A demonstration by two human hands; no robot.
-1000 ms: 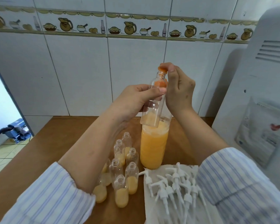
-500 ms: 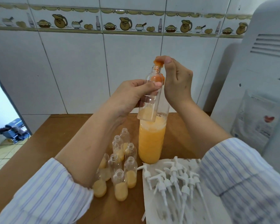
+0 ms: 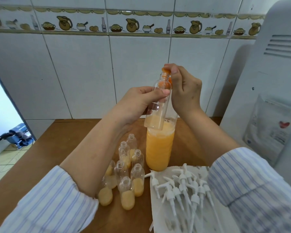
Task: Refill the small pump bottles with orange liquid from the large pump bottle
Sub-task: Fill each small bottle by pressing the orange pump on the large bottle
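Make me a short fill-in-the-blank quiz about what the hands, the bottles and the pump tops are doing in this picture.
1. The left hand holds a small clear bottle whose ____ is off.
2. The right hand presses the orange pump head of the ____ bottle.
3. The loose white pump tops lie on a sheet of ____.
4. The small bottles standing on the wooden table are only ____ filled.

Missing words: pump top; large; paper; partly
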